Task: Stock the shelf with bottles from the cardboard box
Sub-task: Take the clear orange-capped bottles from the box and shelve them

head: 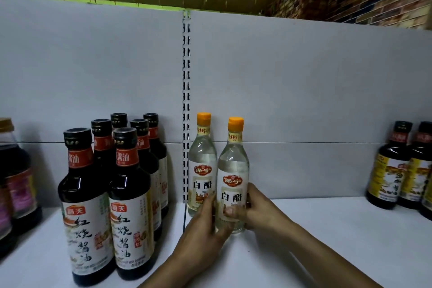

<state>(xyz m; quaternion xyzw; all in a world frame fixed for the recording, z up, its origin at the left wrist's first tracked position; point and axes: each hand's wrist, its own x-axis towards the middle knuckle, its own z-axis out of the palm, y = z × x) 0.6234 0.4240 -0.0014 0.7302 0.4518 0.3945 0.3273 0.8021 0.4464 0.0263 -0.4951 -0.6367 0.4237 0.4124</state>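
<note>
Two clear vinegar bottles with orange caps stand upright on the white shelf [327,229], near the slotted upright. The front vinegar bottle [233,170] is held low on its body by both hands. My left hand [205,227] wraps its left side and my right hand [257,208] wraps its right side. The rear vinegar bottle [202,163] stands just behind and left, touching it, close to the grey back panel. The cardboard box is out of view.
Several dark soy sauce bottles [128,194] stand in rows to the left of the upright. Dark jars [14,182] sit at the far left. Dark bottles with yellow labels [390,170] stand at the far right. Bare shelf lies between them and the vinegar.
</note>
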